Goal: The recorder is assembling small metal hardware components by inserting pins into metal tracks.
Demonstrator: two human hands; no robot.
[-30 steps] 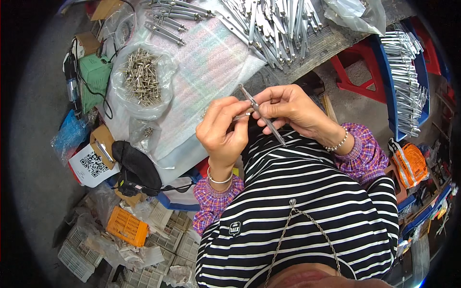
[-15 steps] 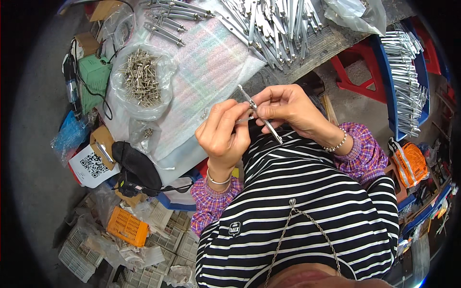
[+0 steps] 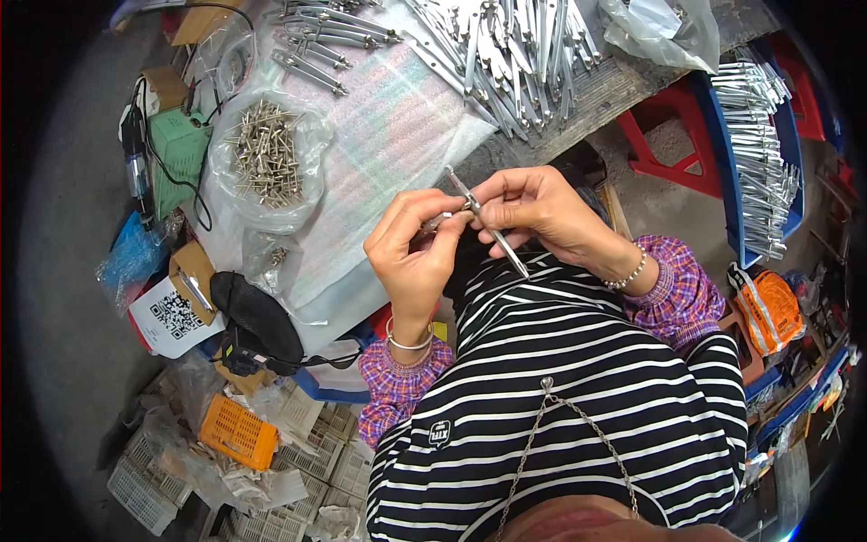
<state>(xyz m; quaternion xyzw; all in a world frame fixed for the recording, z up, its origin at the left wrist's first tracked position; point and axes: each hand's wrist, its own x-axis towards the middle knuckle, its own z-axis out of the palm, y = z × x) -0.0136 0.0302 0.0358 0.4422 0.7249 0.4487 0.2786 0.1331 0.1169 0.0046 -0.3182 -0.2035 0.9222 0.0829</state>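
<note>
My right hand [image 3: 551, 212] grips a slim silver metal bar [image 3: 516, 260], thumb on one side and fingers on the other. The bar slants above my lap, its lower end toward my striped top. My left hand [image 3: 408, 253] is closed in a pinch against the bar's middle. A small shiny bit shows between its fingertips, too hidden to name. Left of my hands, a clear plastic bag [image 3: 312, 185] full of metal pins [image 3: 266, 154] lies open on the table. Below it sits a smaller bag [image 3: 271, 257] with a few small metal parts.
Similar bars lie in a large pile [image 3: 515, 54] at the table's far edge, with pin-fitted ones [image 3: 316, 41] farther left. A blue tray [image 3: 727, 181] of bars stands at right near a red stool [image 3: 673, 149]. At left are a green box [image 3: 178, 144] and an electric screwdriver [image 3: 135, 163].
My left fingers have shifted against the bar's middle, and the thin piece sticking out from them shows less. The bar and my right hand have moved slightly downward.
</note>
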